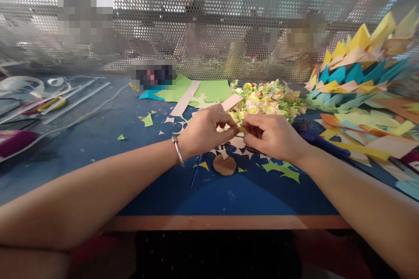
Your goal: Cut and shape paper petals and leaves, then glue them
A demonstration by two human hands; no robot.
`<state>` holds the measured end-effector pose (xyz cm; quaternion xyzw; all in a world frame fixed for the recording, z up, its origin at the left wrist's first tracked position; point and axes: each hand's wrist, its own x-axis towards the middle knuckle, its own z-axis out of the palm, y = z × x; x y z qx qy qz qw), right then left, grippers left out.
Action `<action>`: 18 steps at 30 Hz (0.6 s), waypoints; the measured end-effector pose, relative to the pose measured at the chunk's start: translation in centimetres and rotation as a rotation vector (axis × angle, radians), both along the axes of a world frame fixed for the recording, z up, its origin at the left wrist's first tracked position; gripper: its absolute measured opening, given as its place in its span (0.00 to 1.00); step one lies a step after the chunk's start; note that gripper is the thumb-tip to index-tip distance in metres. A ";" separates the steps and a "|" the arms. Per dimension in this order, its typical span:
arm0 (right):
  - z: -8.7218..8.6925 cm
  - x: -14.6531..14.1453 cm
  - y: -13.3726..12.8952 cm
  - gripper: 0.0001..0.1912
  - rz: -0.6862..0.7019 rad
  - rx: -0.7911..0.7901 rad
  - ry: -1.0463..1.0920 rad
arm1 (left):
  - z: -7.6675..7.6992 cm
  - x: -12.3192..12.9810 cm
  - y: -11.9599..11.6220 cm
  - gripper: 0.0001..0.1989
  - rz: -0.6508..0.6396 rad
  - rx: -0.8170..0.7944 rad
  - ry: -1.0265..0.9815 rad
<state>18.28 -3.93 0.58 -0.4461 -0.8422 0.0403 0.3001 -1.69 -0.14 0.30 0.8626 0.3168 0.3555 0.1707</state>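
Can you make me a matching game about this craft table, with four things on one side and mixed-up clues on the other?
Things:
1. Round disc
2. Bracelet
3. Large sheet
4. Heap of small paper pieces

Clues:
A. Green, with a long pale strip lying across it
B. Mixed colours, just beyond the right hand
C. Brown, lying nearer the front edge of the blue table than the hands
D. Silver, worn on the same arm as the left hand

Right pairs: 1-C, 2-D, 3-A, 4-B
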 end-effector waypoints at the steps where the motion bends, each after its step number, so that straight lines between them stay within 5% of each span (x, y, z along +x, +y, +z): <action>1: 0.0 0.0 0.0 0.06 0.001 -0.008 -0.002 | -0.1 0.0 0.1 0.07 -0.007 0.011 0.012; 11: -0.4 0.1 0.1 0.06 -0.011 0.024 0.000 | -0.3 0.0 0.6 0.06 -0.102 -0.223 0.022; 18: 0.0 0.2 0.0 0.04 -0.048 0.188 0.075 | -0.5 0.4 0.7 0.07 -0.129 -0.890 -0.407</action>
